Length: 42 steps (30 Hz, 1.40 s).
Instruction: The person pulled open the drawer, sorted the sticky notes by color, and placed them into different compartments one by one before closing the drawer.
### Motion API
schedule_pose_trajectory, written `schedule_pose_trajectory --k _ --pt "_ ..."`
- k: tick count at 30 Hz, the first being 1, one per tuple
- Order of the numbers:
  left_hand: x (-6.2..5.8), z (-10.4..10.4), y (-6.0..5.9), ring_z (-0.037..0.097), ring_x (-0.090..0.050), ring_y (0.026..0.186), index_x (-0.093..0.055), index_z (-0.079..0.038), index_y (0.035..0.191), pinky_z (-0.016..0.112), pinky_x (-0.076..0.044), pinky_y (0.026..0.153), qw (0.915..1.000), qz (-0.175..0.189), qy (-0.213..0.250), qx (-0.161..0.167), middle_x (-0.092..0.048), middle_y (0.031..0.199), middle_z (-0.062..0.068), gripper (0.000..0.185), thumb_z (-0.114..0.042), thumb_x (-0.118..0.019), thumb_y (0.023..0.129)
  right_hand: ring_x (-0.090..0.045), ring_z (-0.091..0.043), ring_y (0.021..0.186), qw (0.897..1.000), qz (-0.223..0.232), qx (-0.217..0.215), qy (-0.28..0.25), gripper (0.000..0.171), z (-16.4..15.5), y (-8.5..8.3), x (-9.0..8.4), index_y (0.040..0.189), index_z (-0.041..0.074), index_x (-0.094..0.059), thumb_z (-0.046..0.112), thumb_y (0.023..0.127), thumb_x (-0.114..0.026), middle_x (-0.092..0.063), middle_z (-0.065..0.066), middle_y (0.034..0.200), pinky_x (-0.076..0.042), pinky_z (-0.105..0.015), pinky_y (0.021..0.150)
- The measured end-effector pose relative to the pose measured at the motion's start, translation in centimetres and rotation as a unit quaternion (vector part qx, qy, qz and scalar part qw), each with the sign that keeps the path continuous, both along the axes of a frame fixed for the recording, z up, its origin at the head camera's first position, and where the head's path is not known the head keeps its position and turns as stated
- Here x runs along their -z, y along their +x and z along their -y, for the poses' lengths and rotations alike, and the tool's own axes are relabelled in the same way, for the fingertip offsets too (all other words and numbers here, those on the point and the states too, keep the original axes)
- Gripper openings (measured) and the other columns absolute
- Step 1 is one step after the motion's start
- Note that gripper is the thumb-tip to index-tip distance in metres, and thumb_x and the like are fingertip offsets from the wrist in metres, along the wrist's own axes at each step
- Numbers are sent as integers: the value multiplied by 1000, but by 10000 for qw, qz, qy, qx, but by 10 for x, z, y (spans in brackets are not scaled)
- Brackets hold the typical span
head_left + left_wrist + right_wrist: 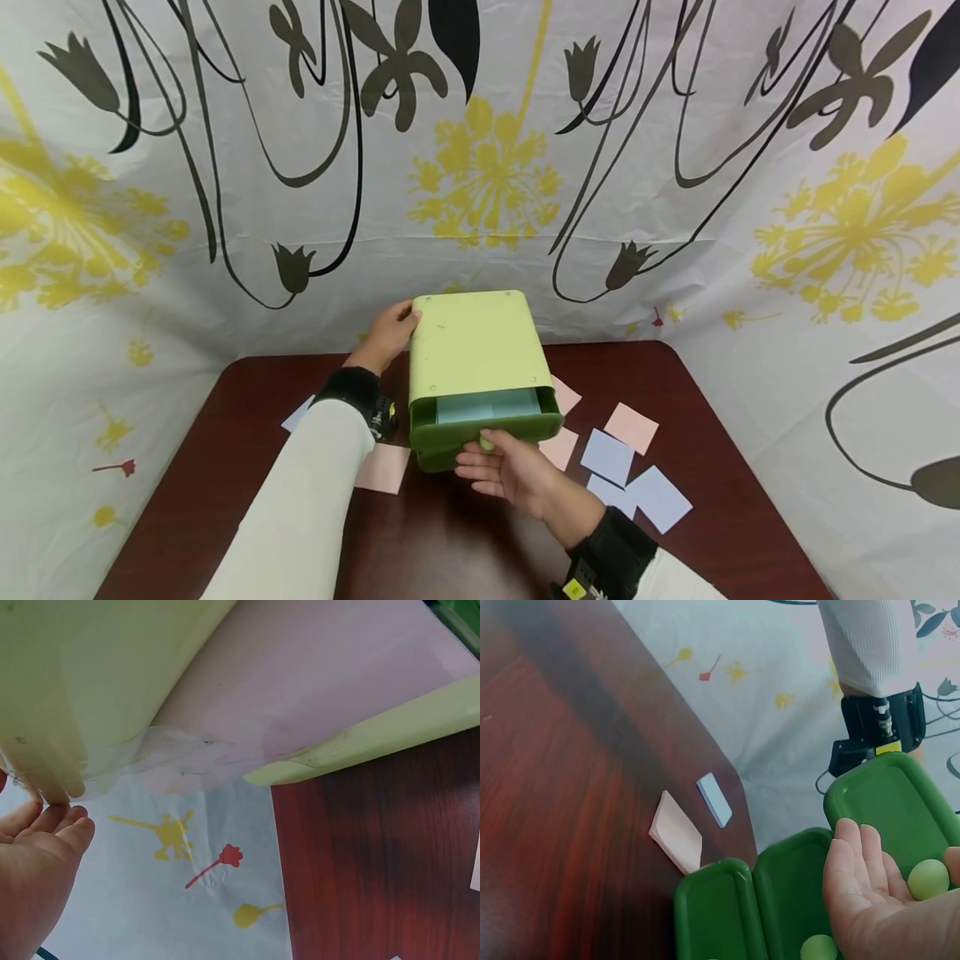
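Note:
A pale green drawer cabinet (480,342) with dark green drawers stands on the table. Its top drawer (450,435) is partly pulled out, and light blue paper (487,406) shows inside. My left hand (388,335) holds the cabinet's rear left edge; in the left wrist view its fingertips touch the pale shell (90,667). At the front, my right hand (517,479) pinches the top drawer's round light green knob (928,880) between thumb and index finger, the other fingers extended below. Lower drawer fronts (791,881) with a similar knob (819,948) appear beside it in the right wrist view.
Pink paper squares (632,427) and blue paper squares (658,498) lie right of the cabinet on the dark red-brown table (720,467). Another pink square (384,468) and a blue one (297,414) lie to the left. A flower-patterned cloth (480,208) hangs around the table.

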<state>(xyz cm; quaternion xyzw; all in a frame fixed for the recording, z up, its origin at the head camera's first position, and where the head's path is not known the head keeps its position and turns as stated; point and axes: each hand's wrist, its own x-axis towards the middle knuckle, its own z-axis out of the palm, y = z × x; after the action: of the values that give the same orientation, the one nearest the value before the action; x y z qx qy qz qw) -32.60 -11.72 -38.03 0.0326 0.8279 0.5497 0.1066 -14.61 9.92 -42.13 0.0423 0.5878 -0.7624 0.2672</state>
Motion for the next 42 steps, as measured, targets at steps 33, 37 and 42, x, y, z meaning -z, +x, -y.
schedule_pose_trajectory --k 33,37,42 --pt "-4 -2 2 34 -23 144 -15 -12 155 48 -31 112 9999 2 -121 94 -18 159 14 56 -32 -33 106 -64 -26 108 9988 -32 275 408 51 11 -42 -1 127 -11 -48 30 99 -38 -66 -14 114 -51 -33 90" --pt "-3 -3 3 34 -25 143 -16 -12 155 48 -32 111 9999 13 -91 91 -20 159 14 55 -31 -33 106 -66 -24 104 9983 -27 370 455 49 13 -41 0 125 -11 -50 29 98 -39 -67 -11 107 -53 -33 87" --pt "-2 -3 2 33 -23 144 -15 -13 156 47 -31 112 9999 48 -93 33 -18 159 13 56 -31 -33 106 -67 -23 102 9978 -59 437 499 49 14 -40 2 124 -10 -52 30 99 -40 -68 -11 106 -53 -33 86"
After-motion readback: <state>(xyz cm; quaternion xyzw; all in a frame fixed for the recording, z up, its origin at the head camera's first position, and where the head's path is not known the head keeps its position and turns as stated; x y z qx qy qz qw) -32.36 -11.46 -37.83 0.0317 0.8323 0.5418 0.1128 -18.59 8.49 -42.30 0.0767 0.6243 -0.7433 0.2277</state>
